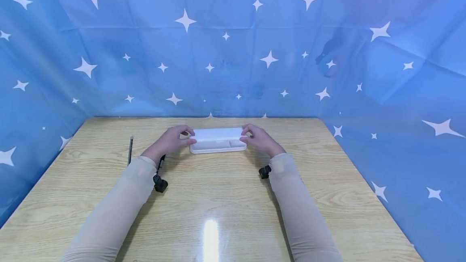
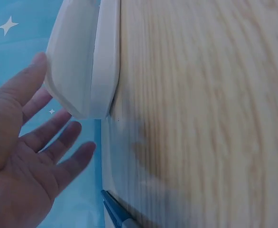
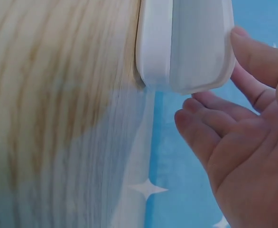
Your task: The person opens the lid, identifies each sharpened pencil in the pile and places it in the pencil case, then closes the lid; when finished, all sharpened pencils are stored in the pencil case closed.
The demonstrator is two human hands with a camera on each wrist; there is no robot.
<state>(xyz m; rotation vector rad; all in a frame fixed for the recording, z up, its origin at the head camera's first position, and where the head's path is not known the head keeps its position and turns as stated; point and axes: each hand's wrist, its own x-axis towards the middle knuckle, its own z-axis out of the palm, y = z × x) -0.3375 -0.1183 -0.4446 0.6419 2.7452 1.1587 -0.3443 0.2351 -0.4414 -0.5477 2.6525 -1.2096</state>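
Note:
A long white pencil case [image 1: 218,149] lies toward the far side of the table, its lid [image 1: 217,133] raised at a tilt. Two inner compartments of unequal size show under the lid's front edge. My left hand [image 1: 178,137] pinches the left end of the lid between thumb and forefinger, and its other fingers spread loosely below in the left wrist view. At the opposite end, my right hand [image 1: 257,137] pinches the lid the same way. In the right wrist view the thumb [image 3: 260,54] lies at the lid's edge, with the forefinger partly hidden behind it.
A thin dark pen-like stick [image 1: 130,151] lies left of my left forearm. Another dark slim object [image 1: 160,163] shows beside the left wrist, partly covered by the arm and wrist camera. A blue star-patterned curtain [image 1: 233,43] hangs behind the wooden table [image 1: 218,189].

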